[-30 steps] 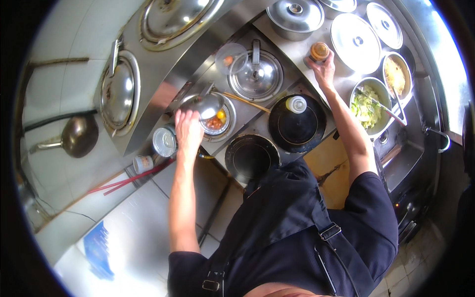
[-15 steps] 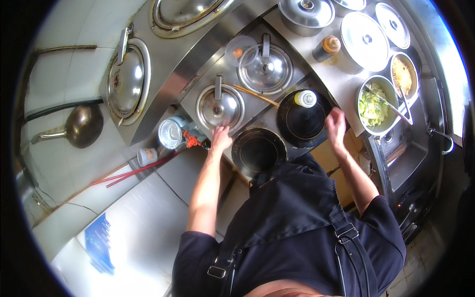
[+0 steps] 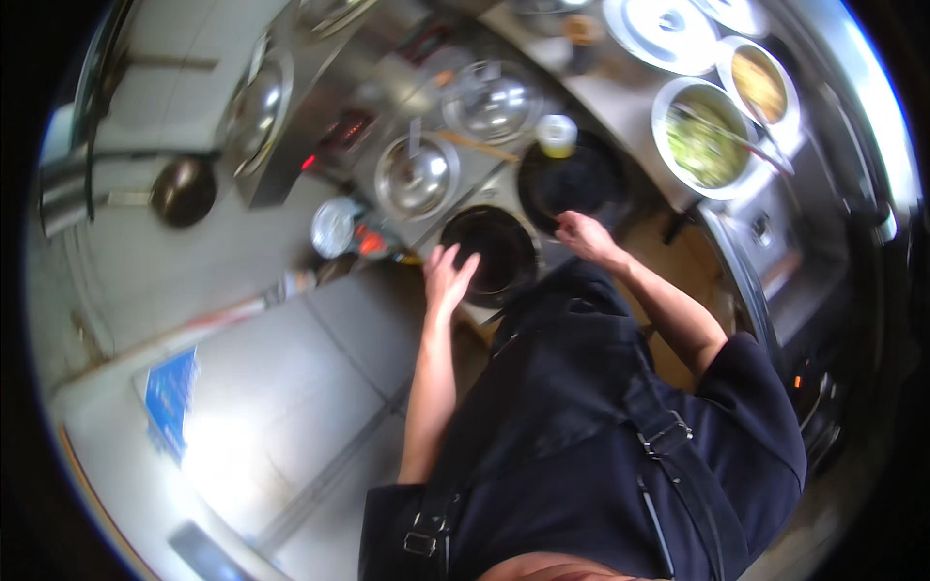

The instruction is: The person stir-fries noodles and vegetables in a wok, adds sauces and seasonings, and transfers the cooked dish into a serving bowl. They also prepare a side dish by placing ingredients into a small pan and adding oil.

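My left hand (image 3: pixel 448 276) hovers with fingers spread at the left rim of an empty black pan (image 3: pixel 492 250) on the stove. Just right of that pan, near a second black pan (image 3: pixel 572 182), my right hand (image 3: pixel 584 235) hangs loosely open and holds nothing. A small yellow-lidded jar (image 3: pixel 557 135) stands at the far edge of the second pan. A steel lid with a knob (image 3: pixel 417 176) covers a pot beyond my left hand. The frame is blurred by motion.
A steel bowl of chopped green vegetables (image 3: pixel 705 143) and a bowl of yellow food (image 3: pixel 759 85) sit at the right. Another lidded pot (image 3: pixel 492 99) stands further back. A ladle (image 3: pixel 182 190) hangs on the left wall. A small round tin (image 3: pixel 334 227) sits left of the stove.
Both hands have pulled back toward my body: the left came off the lidded pot, the right came down from the far counter and jar. The view has swung and blurred.
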The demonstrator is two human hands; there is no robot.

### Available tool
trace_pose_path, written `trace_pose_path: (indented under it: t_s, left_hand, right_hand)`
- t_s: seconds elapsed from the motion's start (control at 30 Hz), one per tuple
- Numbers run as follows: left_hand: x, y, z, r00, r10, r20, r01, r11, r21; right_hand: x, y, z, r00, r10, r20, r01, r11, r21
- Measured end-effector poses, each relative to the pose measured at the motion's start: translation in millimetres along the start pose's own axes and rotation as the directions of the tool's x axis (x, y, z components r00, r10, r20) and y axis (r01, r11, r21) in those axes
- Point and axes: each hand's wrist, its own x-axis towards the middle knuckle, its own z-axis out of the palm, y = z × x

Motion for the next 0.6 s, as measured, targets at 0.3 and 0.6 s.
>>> trace_pose_path:
  t_s: [0.3,0.6]
  left_hand:
    - [-92.8,-51.9,163.5,0.868,0.364,0.339,-0.246,0.906,-0.344]
    - [-201.8,-66.2,290.1,0.653,0.314,0.689,-0.22,0.949,-0.225]
  right_hand:
    - [-314.8,148.8,24.0,0.762,0.384,-0.521,-0.372,0.919,0.134]
    - [-673.3,199.3,227.8,0.236,0.81,-0.536,-0.611,0.553,0.566]
